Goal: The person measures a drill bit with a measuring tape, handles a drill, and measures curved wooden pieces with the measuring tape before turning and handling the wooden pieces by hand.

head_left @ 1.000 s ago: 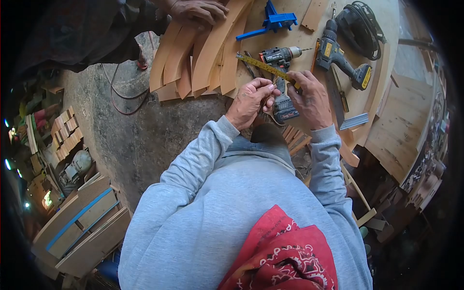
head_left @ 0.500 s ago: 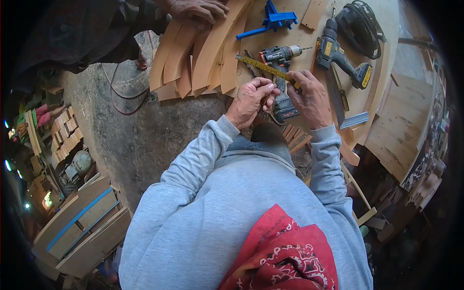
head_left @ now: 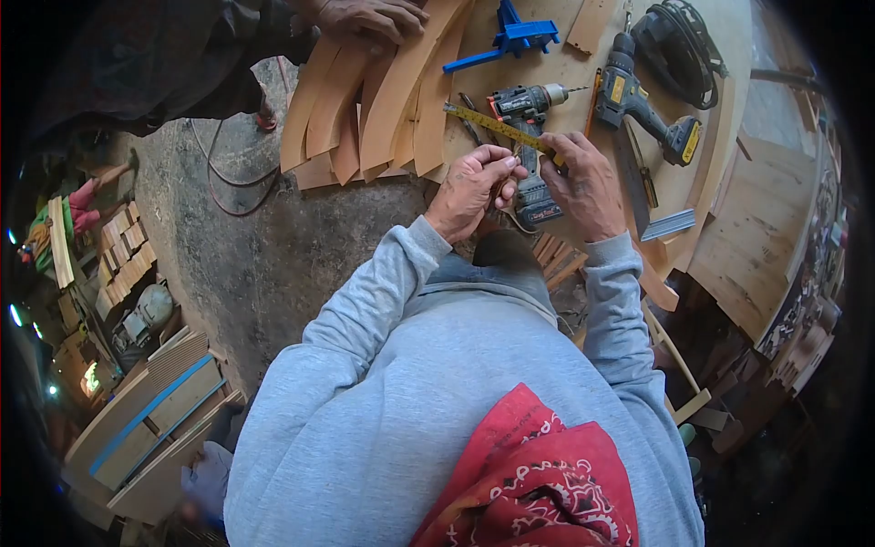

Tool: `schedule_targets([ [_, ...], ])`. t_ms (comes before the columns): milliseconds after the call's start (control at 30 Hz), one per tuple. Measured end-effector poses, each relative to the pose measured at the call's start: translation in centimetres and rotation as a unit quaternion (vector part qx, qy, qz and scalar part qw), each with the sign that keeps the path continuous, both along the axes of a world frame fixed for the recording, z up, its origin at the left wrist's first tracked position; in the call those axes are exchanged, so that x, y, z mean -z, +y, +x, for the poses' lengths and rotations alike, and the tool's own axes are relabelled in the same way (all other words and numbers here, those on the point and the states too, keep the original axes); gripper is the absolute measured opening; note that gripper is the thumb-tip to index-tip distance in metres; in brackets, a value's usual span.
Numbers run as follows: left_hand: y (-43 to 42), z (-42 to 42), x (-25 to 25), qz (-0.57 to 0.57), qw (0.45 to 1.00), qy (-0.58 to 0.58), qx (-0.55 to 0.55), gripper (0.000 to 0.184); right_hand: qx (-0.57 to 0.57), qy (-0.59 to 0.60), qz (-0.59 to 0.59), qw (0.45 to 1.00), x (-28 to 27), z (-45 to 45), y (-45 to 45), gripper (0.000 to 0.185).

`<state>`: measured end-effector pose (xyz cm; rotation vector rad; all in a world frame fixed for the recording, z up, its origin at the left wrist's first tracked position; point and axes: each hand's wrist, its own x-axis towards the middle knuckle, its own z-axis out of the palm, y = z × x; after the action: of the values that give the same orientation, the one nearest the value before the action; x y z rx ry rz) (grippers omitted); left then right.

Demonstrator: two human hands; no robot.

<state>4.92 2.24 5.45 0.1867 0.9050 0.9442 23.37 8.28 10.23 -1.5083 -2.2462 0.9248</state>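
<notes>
In the head view, the right hand (head_left: 583, 187) is closed around a yellow tape measure (head_left: 492, 124), which reaches from its fingers toward the far left, passing above the left drill (head_left: 521, 102). Just left of that grip, the left hand (head_left: 476, 187) has thumb and forefinger pinched together on a small piece (head_left: 517, 159), too small to identify.

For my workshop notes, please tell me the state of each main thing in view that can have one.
Tape measure: blade out, held in right hand
Left hand: fingertips together, contents unclear
Grey drill: lying down, bit and battery fitted
Yellow-black drill: lying down, battery fitted
Black tool: cord coiled
Curved boards: overlapping, another person's hand on them
</notes>
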Motion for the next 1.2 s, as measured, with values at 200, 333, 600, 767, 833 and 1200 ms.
schedule_targets([
  [200, -0.02, 0.07, 0.30, -0.002, 1.000, -0.003, 0.001, 0.017, 0.003, -0.001, -0.004, 1.000, -0.17, -0.06, -0.04, 0.028],
  [333, 0.09, 0.10, 0.11, -0.004, 1.000, -0.002, 0.000, 0.017, -0.001, -0.001, 0.006, 1.000, -0.02, 0.04, 0.01, 0.028],
  [600, 0.27, 0.06, -0.02, -0.009, 1.000, 0.001, 0.002, 0.016, 0.003, 0.003, 0.000, 1.000, 0.03, -0.03, 0.13, 0.028],
  [767, 0.36, 0.02, -0.04, -0.009, 1.000, 0.001, 0.006, 0.015, 0.005, 0.003, 0.003, 1.000, 0.10, -0.05, 0.17, 0.027],
  [833, 0.43, 0.06, -0.14, -0.011, 1.000, 0.000, 0.004, 0.015, 0.007, -0.001, 0.001, 1.000, 0.23, -0.03, 0.17, 0.027],
  [1200, 0.38, 0.15, 0.05, -0.009, 1.000, 0.005, 0.007, 0.016, 0.009, -0.005, 0.003, 1.000, 0.29, -0.01, 0.13, 0.026],
])
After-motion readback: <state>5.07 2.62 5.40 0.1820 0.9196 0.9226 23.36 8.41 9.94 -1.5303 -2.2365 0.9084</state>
